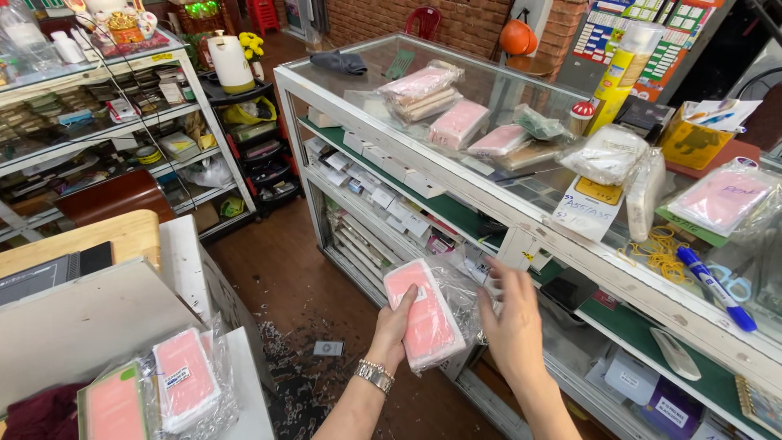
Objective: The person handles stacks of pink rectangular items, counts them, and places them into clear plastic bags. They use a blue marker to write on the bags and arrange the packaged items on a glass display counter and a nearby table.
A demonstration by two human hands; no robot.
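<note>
Head view | left hand [397, 324] clasps pink bundle [425, 314] in clear wrap | right hand [511, 322] spread beside it | best done supporting bundle's underside, near glass counter [489, 191]

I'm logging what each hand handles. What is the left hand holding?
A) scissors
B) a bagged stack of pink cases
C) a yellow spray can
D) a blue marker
B: the left hand grips a clear bag of pink cases from the side, while the right hand is open at the bag's loose plastic.
</note>
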